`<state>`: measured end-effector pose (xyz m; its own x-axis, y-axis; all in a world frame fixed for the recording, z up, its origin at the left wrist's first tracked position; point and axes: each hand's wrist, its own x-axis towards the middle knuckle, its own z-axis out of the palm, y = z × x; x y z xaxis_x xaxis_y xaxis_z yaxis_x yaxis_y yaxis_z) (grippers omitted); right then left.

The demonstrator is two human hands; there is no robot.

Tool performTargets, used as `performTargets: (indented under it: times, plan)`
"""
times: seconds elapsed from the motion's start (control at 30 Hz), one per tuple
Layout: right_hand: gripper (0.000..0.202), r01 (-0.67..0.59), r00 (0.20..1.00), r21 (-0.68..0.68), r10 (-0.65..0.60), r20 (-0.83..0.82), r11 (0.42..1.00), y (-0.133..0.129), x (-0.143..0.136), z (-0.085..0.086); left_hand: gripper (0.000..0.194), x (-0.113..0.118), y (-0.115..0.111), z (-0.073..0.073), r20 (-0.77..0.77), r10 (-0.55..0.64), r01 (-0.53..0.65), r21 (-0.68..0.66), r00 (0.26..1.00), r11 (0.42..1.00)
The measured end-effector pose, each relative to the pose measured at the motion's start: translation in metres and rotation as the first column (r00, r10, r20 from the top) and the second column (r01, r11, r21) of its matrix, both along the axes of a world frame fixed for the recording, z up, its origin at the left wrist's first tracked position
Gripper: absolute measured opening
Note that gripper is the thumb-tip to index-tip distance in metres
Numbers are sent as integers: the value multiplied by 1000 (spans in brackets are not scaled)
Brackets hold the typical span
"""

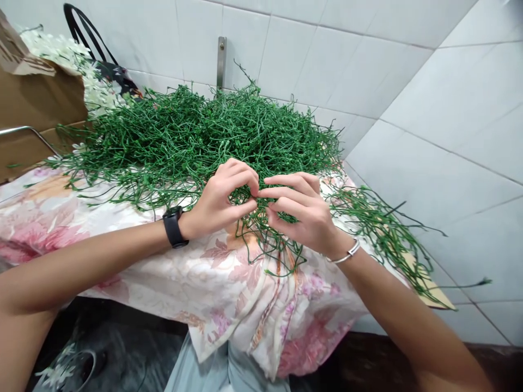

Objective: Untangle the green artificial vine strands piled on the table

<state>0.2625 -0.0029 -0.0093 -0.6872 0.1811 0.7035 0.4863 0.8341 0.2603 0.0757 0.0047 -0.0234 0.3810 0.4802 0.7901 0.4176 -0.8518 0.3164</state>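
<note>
Green, plastic-looking stems (204, 125) lie heaped across the middle of the frame on a flowered cloth (163, 277). At centre, the left hand (232, 193) brings thumb and forefinger nearly together; the right hand (300, 209) meets it with loosely bent fingers. Whether either grips a stem cannot be told. The stems look light, springy and quick to tangle, probably best pinched singly at mid-length. Upper left, a cardboard box (41, 103) hides its contents beside white flowers (98, 90); lower left sits a round-rimmed container (95, 359), contents unclear.
</note>
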Motion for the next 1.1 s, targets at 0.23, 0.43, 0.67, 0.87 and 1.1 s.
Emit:
performTargets:
  times: [0.23, 0.43, 0.67, 0.87, 1.1]
  plan:
    - [9, 104, 995, 94, -104, -5, 990, 3, 3, -1, 9, -1, 0, 1, -27, 24, -25, -43, 999, 999]
    - [8, 114, 993, 30, -114, -20, 993, 4, 3, -1, 10, -1, -2, 4, -62, 8, -14, -98, 998, 995]
    - [14, 20, 998, -91, -25, -57, 996, 6, 5, -6, 7, -3, -1, 3, -132, -25, 12, -102, 991, 995]
    - [22, -21, 974, -232, -33, -226, 973, -2, 2, -9, 14, -2, 0, -1, -115, -51, 39, -100, 992, 994]
    - [19, -83, 967, -398, -23, -254, 914, -5, 0, -11, 14, -1, -1, -3, -45, -48, 45, -63, 998, 997]
